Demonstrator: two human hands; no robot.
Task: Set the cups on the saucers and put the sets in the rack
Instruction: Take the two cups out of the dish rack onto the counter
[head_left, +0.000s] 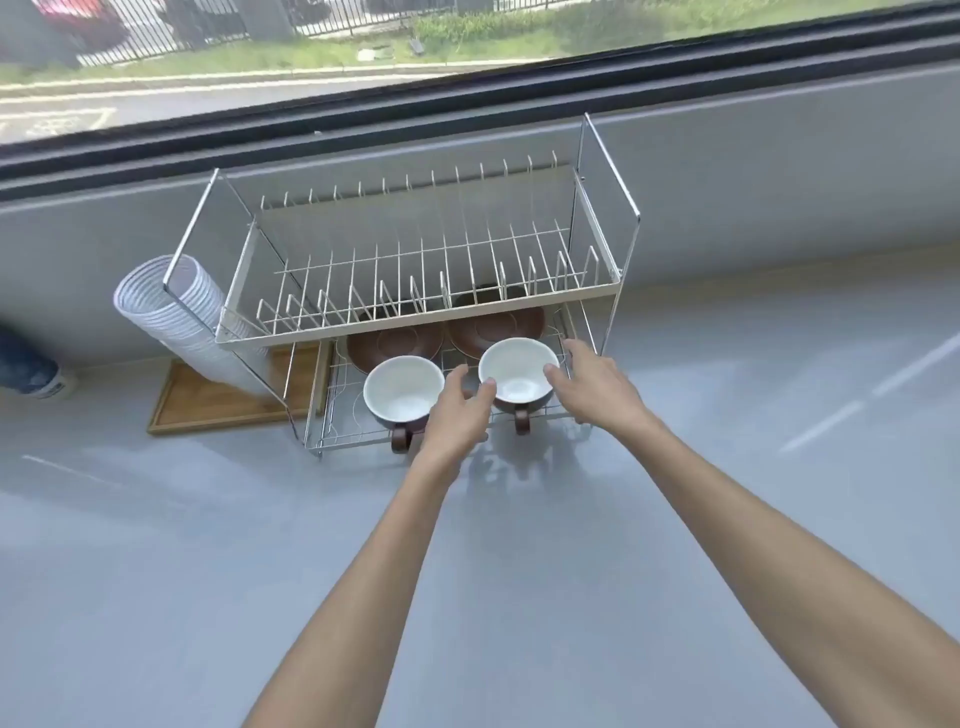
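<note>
A two-tier wire rack (415, 317) stands against the window ledge. On its lower shelf lie two brown saucers, the left saucer (410, 340) and the right saucer (493, 325). Two brown cups with white insides stand at the shelf's front: the left cup (402, 389) and the right cup (517, 371), handles pointing toward me. My left hand (460, 410) and my right hand (592, 384) flank the right cup, fingertips touching its rim on either side. Whether each cup rests on its saucer is hard to tell.
A stack of white plastic cups (176, 317) leans on its side over a wooden tray (223, 400) left of the rack. A dark blue object (28, 366) lies at the far left edge. The grey counter (208, 571) spreads in front; a window runs behind.
</note>
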